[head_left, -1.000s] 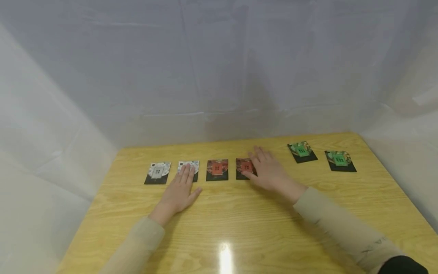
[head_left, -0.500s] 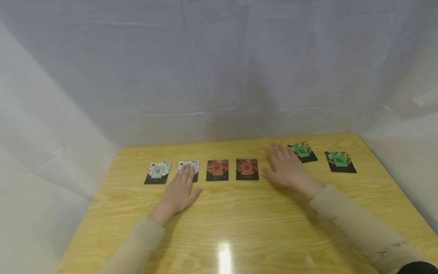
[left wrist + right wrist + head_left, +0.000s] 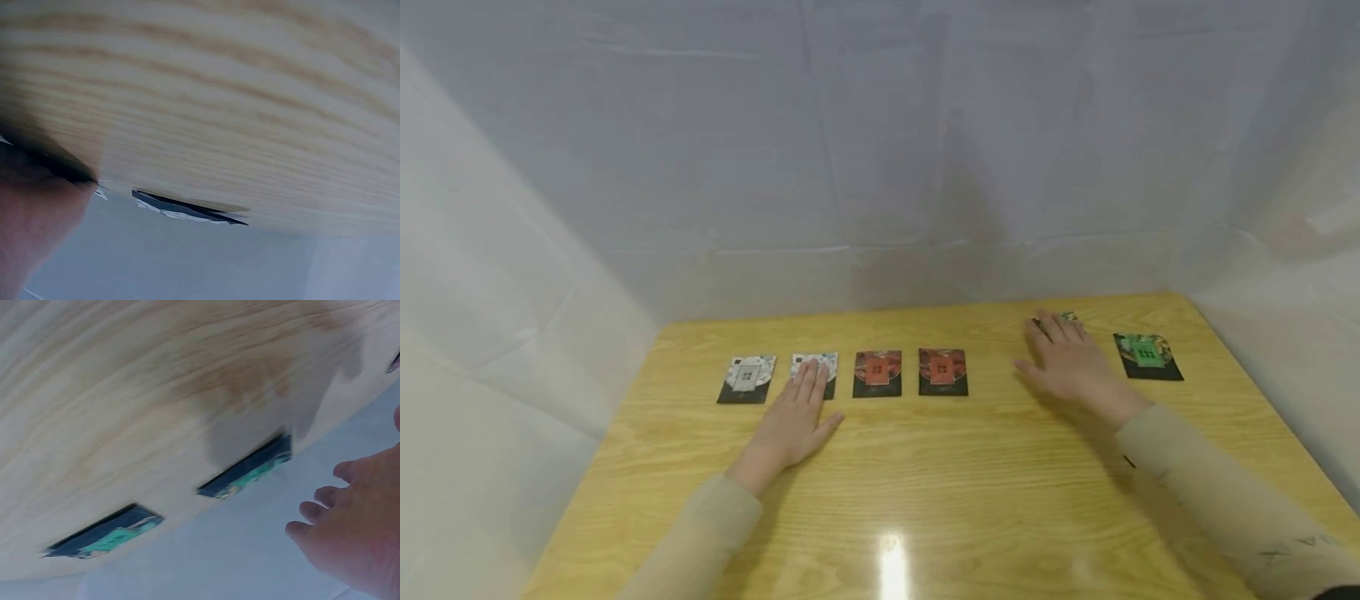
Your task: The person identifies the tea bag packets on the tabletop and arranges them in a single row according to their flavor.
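Observation:
My left hand (image 3: 786,429) rests with straight fingers on the second white-and-black flat packet (image 3: 830,372), hiding part of it. Beside it on the left lies another white packet (image 3: 746,379), seen edge-on in the left wrist view. Over the nearer green packet (image 3: 1070,317), my right hand (image 3: 1072,364) is spread with fingers extended, covering most of it in the head view. The right wrist view has this hand (image 3: 356,519) raised apart from that green packet (image 3: 250,470). Further right is a second green packet (image 3: 1147,357).
Two red-and-black packets (image 3: 877,373) lie side by side between the hands. All packets sit towards the back of the wooden table (image 3: 880,475). A pale sheet (image 3: 820,167) hangs behind the table's back edge and along both sides.
My right hand has moved right, from the right-hand red packet to over the nearer green packet, uncovering the red one. The left hand and the packets stay in place.

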Demonstrator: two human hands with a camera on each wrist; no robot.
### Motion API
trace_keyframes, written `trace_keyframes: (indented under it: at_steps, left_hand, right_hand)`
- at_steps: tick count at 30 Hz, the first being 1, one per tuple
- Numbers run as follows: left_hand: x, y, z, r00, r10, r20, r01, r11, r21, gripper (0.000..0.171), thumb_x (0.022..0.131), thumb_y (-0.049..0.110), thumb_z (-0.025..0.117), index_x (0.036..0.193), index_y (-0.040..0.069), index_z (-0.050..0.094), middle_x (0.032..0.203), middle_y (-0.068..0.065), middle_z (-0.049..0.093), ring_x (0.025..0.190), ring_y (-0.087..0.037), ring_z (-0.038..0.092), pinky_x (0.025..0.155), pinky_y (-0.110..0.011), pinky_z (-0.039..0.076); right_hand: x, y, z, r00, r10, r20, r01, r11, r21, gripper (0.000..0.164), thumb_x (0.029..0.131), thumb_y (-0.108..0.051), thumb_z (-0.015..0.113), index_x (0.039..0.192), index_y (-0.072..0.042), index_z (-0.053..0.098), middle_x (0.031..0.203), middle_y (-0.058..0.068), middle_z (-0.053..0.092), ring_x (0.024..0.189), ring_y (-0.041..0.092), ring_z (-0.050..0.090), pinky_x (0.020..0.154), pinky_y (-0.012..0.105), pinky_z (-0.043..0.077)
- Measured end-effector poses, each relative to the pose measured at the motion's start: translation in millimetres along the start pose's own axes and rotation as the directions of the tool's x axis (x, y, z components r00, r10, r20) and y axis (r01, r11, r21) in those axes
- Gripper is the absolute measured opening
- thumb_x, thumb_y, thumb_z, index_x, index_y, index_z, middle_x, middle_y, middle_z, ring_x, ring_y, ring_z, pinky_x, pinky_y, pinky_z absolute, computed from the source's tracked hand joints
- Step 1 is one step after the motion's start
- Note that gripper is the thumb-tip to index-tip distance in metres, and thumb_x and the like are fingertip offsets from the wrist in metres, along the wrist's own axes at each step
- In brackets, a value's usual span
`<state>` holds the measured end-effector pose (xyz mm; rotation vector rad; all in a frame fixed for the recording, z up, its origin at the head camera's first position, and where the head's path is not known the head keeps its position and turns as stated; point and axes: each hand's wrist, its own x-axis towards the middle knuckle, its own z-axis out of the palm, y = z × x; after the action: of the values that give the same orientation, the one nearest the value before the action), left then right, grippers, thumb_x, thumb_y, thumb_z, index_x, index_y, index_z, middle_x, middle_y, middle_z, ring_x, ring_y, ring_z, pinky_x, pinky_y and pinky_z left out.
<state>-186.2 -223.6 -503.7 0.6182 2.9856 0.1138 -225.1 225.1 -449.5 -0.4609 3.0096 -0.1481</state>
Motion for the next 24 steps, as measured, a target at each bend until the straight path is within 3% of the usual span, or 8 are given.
trace_keyframes:
  at_steps: [4,17,24]
  left_hand:
    - [-0.1,-0.8,0.4,1.0,-0.005,-0.004,0.005,1.0,0.0,0.084,0.112,0.051,0.039,0.168,-0.005,0.01,0.176,-0.028,0.005,0.165,-0.046,0.008,0.136,-0.056,0.017]
    - [-1.5,2.5,-2.1,1.0,-0.01,0.001,0.01,1.0,-0.001,0.085,0.113,0.052,0.038,0.168,-0.005,0.009,0.176,-0.028,0.004,0.166,-0.045,0.007,0.137,-0.055,0.015]
    - [-2.8,3.7,-4.2,1.0,-0.006,-0.003,0.006,1.0,-0.016,0.084,0.113,0.05,0.039,0.168,-0.006,0.01,0.176,-0.029,0.005,0.165,-0.045,0.008,0.136,-0.055,0.016]
  right_hand:
    - [-1,15,5,0.999,-0.02,-0.028,0.021,1.0,0.022,0.081,0.11,-0.05,0.049,0.166,0.004,0.026,0.173,0.033,0.016,0.16,0.055,0.017,0.132,0.069,0.014]
    - [0,47,16,0.998,-0.07,0.002,0.07,0.992,0.102,0.085,0.111,-0.056,0.046,0.167,0.004,0.022,0.174,0.032,0.014,0.16,0.057,0.013,0.129,0.074,0.014]
    - [-4,51,19,0.995,-0.076,0.059,0.067,0.989,0.132,0.085,0.112,-0.056,0.041,0.168,0.004,0.017,0.174,0.034,0.011,0.16,0.056,0.011,0.131,0.069,0.012]
